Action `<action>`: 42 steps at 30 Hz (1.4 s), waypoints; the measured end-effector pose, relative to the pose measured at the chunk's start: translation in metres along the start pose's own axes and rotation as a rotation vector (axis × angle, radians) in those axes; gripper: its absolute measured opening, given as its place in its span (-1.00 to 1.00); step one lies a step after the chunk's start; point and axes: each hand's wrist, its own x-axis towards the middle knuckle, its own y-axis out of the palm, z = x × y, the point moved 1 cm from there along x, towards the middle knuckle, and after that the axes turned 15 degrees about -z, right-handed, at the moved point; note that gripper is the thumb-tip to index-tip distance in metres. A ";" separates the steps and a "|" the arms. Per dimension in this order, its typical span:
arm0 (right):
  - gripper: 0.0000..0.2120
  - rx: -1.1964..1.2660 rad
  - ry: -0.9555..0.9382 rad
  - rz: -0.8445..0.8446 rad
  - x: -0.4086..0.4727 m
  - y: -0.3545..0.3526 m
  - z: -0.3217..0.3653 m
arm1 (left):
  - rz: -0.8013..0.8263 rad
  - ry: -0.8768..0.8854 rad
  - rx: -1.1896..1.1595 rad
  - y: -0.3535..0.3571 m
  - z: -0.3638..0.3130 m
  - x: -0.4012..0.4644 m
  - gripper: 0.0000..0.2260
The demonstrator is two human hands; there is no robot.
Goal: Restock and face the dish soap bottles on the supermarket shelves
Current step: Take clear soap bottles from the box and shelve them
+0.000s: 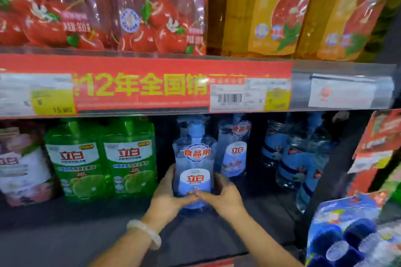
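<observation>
Dim, blurred picture; glare streaks upper packs (156, 6), edges bend.

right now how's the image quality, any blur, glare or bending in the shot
Head view: soft and smeared overall, worst on the price tags; glare streaks on the red refill pouches up top; the shelf edge strip bows from the wide lens; the clear bottle held by left hand and right hand reads sharpest.

price tags (236, 95) blurred (unreadable), pump tops (196, 119) hidden
</observation>
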 end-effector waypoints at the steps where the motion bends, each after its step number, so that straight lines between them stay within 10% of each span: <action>1: -0.29 -0.029 0.009 -0.010 0.001 0.001 -0.006 | -0.017 -0.003 0.015 0.003 0.003 0.000 -0.23; 15: -0.72 -0.106 0.069 -0.015 0.034 0.007 -0.024 | -0.147 -0.040 0.257 0.028 0.019 0.017 -0.22; 42: -0.66 -0.333 0.105 -0.031 0.049 0.009 -0.018 | -0.208 -0.073 0.475 0.037 0.023 0.034 -0.28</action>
